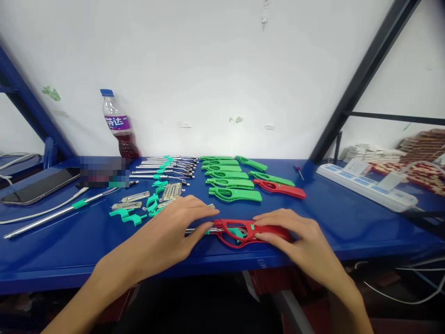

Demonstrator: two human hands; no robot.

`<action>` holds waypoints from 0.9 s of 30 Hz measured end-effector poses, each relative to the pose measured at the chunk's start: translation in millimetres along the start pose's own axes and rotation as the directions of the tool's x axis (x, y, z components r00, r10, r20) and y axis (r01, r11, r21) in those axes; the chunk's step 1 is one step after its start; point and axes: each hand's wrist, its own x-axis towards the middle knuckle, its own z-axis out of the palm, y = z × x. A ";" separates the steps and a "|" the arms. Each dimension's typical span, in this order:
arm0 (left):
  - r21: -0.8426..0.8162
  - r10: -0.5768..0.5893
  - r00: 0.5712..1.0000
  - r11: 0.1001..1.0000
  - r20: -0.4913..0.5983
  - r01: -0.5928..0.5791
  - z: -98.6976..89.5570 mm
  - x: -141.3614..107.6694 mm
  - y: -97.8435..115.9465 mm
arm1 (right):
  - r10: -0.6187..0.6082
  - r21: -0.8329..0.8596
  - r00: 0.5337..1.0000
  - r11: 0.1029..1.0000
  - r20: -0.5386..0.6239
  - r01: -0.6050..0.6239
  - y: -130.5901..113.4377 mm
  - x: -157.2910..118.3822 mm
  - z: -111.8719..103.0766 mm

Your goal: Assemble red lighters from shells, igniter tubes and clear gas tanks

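A red lighter handle (270,230) lies near the front edge of the blue table. Fingers and thumb of my right hand (302,232) are closed on its right end. From its left end comes a thin metal tube (192,230), and a green trigger piece (238,233) shows in the handle's opening. My left hand (174,227) is at that left end, thumb and index finger apart, the thumb tip close to the tube. Behind my left hand, the rest of the tube is hidden. Green clips (135,218) and clear fuel cartridges (135,196) lie left of that hand.
Several green handles (236,195) and another red handle (280,188) lie behind my hands. Metal tubes with wires (163,164) are at the back left. Around the edges are a bottle (118,123), a phone (41,185), a power strip (368,185) and a small screwdriver (299,172).
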 end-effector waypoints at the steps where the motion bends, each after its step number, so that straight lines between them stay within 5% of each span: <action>1: -0.006 0.002 1.000 1.000 0.018 -0.002 0.5 0.4 0.4 | -0.001 0.002 1.000 1.000 0.009 0.001 0.3 0.7 2.6; 27: -0.035 0.054 0.994 0.998 0.091 -0.052 3.9 9.0 4.6 | -0.002 0.043 0.998 0.999 0.064 -0.001 -2.2 0.2 8.9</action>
